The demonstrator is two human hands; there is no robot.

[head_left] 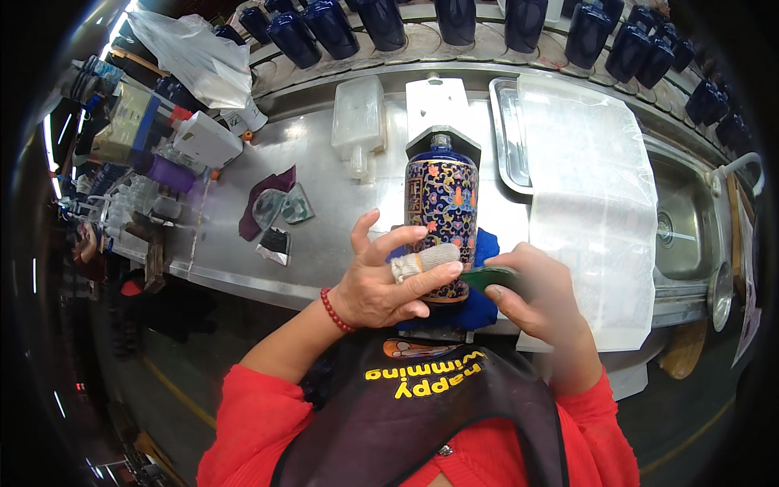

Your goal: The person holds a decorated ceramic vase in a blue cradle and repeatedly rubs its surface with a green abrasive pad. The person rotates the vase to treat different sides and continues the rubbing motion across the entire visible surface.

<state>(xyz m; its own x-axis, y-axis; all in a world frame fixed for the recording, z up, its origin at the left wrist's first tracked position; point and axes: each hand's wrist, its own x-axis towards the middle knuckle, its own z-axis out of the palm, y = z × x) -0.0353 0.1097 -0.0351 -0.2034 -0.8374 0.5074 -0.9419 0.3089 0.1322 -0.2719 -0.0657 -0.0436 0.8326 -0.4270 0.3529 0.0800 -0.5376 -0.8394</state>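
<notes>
A dark blue bottle [442,191] with a colourful floral pattern lies in front of me, its neck pointing away and resting at a grey notched holder [479,146]. My left hand [389,276] is at its near left side, fingers spread and touching the patterned surface. One of those fingers wears a whitish cloth finger sleeve [426,261]. In my right hand [535,292] is a flat green scraper [492,277], gripped between thumb and fingers, its edge by the bottle's lower right side. Blue cloth [484,312] shows under and beside the bottle.
Right of the bottle, a large patterned white sheet [592,211] partly covers a metal tray [507,138]; a sink [675,235] lies beyond. A clear rectangular container [359,122] and cloth scraps [268,203] are to the left. Several blue bottles [329,31] stand along the back conveyor.
</notes>
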